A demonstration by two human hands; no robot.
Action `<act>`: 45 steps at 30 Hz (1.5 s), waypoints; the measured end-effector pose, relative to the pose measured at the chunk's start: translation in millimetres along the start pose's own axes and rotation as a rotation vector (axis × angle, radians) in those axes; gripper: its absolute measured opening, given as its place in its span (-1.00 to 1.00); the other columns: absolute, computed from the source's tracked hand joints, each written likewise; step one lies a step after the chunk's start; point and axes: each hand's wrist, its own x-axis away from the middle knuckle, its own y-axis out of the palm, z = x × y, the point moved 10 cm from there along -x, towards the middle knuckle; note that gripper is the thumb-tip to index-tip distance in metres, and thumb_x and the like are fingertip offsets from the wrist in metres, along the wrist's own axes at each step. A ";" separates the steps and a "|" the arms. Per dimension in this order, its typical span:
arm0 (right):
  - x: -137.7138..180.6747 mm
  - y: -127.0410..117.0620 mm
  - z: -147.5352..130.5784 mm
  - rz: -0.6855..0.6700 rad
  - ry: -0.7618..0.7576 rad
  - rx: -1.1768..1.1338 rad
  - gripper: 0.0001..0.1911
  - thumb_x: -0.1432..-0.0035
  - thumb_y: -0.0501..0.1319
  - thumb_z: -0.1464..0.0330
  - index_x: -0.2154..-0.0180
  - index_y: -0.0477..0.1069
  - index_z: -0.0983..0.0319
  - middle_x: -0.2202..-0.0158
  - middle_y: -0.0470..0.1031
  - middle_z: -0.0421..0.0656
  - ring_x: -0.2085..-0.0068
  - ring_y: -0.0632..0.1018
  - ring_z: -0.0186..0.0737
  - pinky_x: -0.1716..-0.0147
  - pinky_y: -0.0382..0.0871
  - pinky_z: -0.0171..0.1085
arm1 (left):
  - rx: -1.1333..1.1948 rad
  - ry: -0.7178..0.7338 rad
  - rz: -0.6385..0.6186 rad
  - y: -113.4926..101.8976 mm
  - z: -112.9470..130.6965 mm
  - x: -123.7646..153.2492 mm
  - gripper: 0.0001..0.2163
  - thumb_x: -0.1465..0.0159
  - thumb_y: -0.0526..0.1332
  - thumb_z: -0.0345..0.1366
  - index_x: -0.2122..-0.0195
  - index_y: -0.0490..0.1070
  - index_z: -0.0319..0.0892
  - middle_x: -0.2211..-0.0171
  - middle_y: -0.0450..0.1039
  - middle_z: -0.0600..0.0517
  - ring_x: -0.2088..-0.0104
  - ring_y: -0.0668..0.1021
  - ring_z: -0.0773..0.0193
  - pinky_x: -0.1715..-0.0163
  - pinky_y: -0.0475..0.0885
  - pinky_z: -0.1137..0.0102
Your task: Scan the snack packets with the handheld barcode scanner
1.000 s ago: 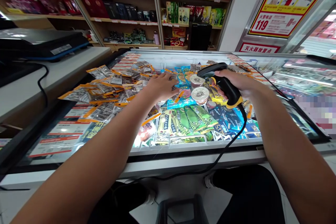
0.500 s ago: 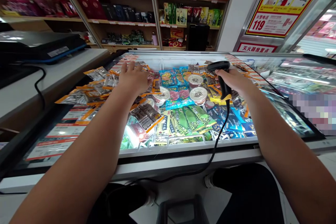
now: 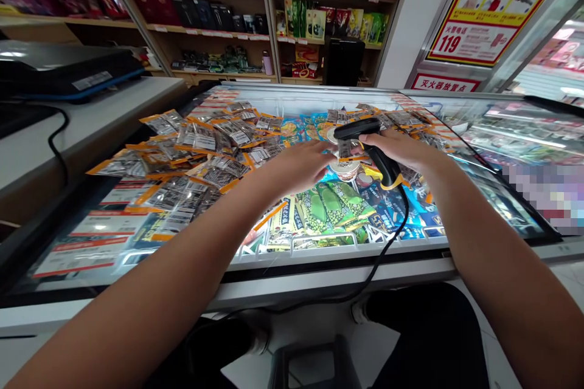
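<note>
A black and yellow barcode scanner is in my right hand, fingers wrapped around its grip, its head tilted toward the left. Just beneath that head is a small clear packet with orange edges. My left hand pinches this packet at its left side. Many similar orange-edged packets lie heaped on the glass at the left. A smaller group of packets spreads behind my right hand.
Under the freezer's glass top are green ice-pop bags, blue bags and white tubs. The scanner's cable hangs over the front edge. A scale stands on the left counter; a stool is below, shelves behind.
My left hand has moved right from the packet heap to the scanner, with a packet now in its fingers. The scanner has shifted left and tilted. The view has turned slightly.
</note>
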 end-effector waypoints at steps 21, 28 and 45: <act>2.6 14.1 7.7 -0.096 0.140 -0.224 -0.47 -0.15 0.22 -0.15 0.35 0.50 0.20 0.32 0.62 0.09 0.40 0.60 0.03 0.46 0.51 -0.08 | 0.087 -0.153 -0.260 40.4 -4.1 7.1 -0.12 -0.30 -0.03 0.39 -0.54 -0.14 0.06 -0.55 -0.34 -0.08 -0.51 -0.10 -0.22 -0.39 0.01 -0.16; 4.0 28.0 4.7 -0.262 0.143 -0.276 -0.56 -0.13 0.29 -0.06 0.40 0.51 0.20 0.41 0.59 0.03 0.45 0.56 -0.04 0.52 0.48 -0.13 | 0.090 -0.170 -0.250 45.7 -9.2 6.1 -0.09 -0.26 -0.06 0.44 -0.53 -0.09 0.07 -0.55 -0.35 -0.02 -0.52 -0.19 -0.14 -0.43 -0.08 -0.10; 3.5 25.3 9.1 -0.243 0.186 -0.342 -0.49 -0.14 0.29 -0.11 0.44 0.51 0.21 0.38 0.57 0.03 0.48 0.53 -0.14 0.55 0.47 -0.16 | 0.039 -0.206 -0.226 45.6 -12.8 4.5 -0.06 -0.26 -0.09 0.46 -0.54 -0.16 0.06 -0.55 -0.33 -0.10 -0.52 -0.13 -0.15 -0.39 0.01 -0.15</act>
